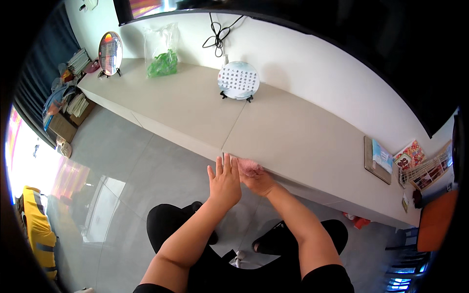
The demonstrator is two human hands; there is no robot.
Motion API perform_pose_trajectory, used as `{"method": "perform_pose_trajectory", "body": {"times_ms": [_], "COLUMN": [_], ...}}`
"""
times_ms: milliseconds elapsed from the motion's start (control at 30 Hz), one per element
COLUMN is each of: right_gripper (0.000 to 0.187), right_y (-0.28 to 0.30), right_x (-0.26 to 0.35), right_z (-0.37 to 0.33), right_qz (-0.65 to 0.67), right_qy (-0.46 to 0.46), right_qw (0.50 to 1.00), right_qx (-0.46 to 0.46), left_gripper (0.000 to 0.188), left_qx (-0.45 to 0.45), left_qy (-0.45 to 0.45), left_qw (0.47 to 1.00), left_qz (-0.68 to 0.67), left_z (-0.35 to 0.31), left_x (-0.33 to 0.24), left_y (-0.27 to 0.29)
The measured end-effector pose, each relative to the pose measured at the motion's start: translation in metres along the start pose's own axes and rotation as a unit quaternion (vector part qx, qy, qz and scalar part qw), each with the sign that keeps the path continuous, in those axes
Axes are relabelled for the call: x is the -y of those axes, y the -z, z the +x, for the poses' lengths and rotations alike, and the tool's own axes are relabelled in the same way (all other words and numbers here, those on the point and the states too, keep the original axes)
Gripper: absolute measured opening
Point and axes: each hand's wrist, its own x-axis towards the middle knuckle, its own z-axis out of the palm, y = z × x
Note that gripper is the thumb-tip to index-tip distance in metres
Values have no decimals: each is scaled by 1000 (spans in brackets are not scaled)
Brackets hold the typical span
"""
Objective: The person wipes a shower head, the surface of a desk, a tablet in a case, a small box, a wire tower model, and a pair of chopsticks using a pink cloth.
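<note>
A bunched pink cloth (pixel 250 167) is gripped in my right hand (pixel 260 184) at the front edge of a long, low beige cabinet (pixel 298 132). Beside it, my left hand (pixel 225 186) is raised with its fingers stretched out and apart, holding nothing. Its fingertips are near the seam in the cabinet's front edge; whether they touch it I cannot tell. Behind both hands, a round white plate (pixel 238 80) with rows of dark characters stands upright on a small black stand on the cabinet top.
A clear bag with green contents (pixel 163 64) and another round decorated plate (pixel 110 52) stand at the cabinet's far left. A tablet-like flat case (pixel 376 163) lies at its right end. A black cable (pixel 216 39) hangs on the wall below a large screen. My knees are below the cabinet's edge.
</note>
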Motion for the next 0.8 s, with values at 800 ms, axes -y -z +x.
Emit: {"method": "perform_pose_trajectory", "body": {"times_ms": [800], "right_gripper": [39], "right_y": [-26], "right_x": [22], "right_z": [35], "right_qz": [360], "right_qy": [-167], "right_qw": [906], "right_qx": [144], "left_gripper": [74], "left_qx": [-66], "left_qy": [169], "left_qw": [899], "left_qz": [-398], "left_z": [23], "left_x": [40], "left_y": [-70]}}
